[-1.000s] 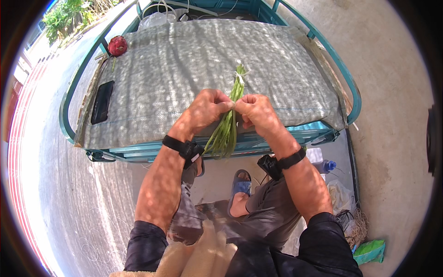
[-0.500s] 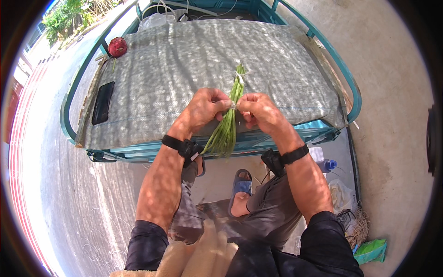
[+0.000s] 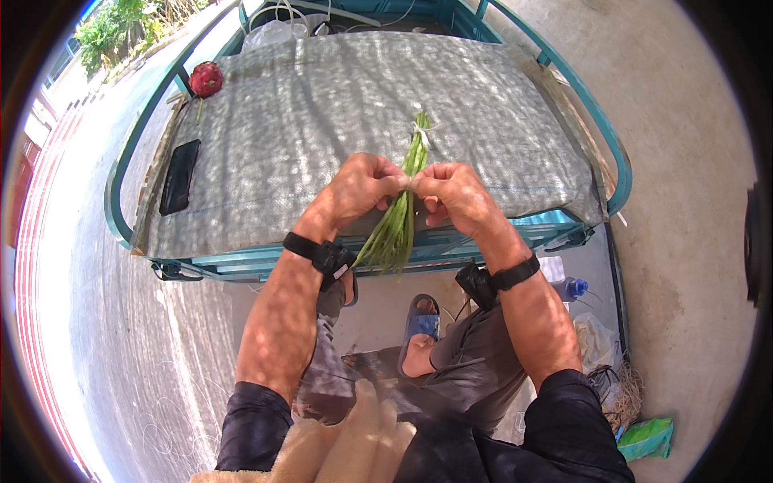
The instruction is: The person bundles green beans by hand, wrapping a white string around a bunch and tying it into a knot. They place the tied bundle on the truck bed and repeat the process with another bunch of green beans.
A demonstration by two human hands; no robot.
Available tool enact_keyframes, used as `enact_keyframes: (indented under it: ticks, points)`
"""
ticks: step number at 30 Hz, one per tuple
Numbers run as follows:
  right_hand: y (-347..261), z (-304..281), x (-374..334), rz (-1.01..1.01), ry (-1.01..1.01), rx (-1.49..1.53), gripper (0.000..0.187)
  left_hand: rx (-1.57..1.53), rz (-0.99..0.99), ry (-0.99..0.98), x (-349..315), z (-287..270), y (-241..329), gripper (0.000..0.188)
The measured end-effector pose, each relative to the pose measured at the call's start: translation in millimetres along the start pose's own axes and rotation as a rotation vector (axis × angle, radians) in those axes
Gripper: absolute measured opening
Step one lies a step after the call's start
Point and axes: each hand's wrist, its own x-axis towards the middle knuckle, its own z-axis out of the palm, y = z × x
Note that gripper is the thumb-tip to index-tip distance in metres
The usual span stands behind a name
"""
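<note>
A bundle of long, thin green vegetable stalks (image 3: 392, 233) lies at the near edge of a grey woven sheet (image 3: 306, 113). Its lower ends fan out over that edge toward me. Near the top end a white tie (image 3: 423, 131) is knotted round it. At the bundle's middle, my left hand (image 3: 366, 187) and my right hand (image 3: 448, 191) meet from either side, both closed in a thumb-and-finger pinch. Between the fingertips they grip a second thin white tie, now almost wholly hidden by them.
The sheet covers a teal cart bed with side rails (image 3: 618, 173). A dragon fruit (image 3: 206, 79) and a black phone (image 3: 179, 177) lie at its left. Below right are a blue-capped bottle (image 3: 573, 288), a plastic bag (image 3: 594, 342) and a green packet (image 3: 646, 439).
My fingertips have drawn closer together at the bundle's middle, hiding the tie that showed between them. The bundle has barely shifted.
</note>
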Motion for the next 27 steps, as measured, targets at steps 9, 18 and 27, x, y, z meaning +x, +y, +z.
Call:
enact_keyframes:
  ticks: [9, 18, 27]
  points:
    - [4, 4, 4, 0.015, 0.008, 0.035, 0.018, -0.04, 0.019, -0.024, 2, -2, -4, 0.023]
    - [4, -1, 4, 0.022, -0.053, 0.058, 0.024, -0.046, 0.032, -0.01, 2, -3, -5, 0.024]
    - [0, -12, 2, -0.043, -0.085, -0.055, 0.021, -0.016, 0.056, 0.014, 4, -3, -8, 0.022]
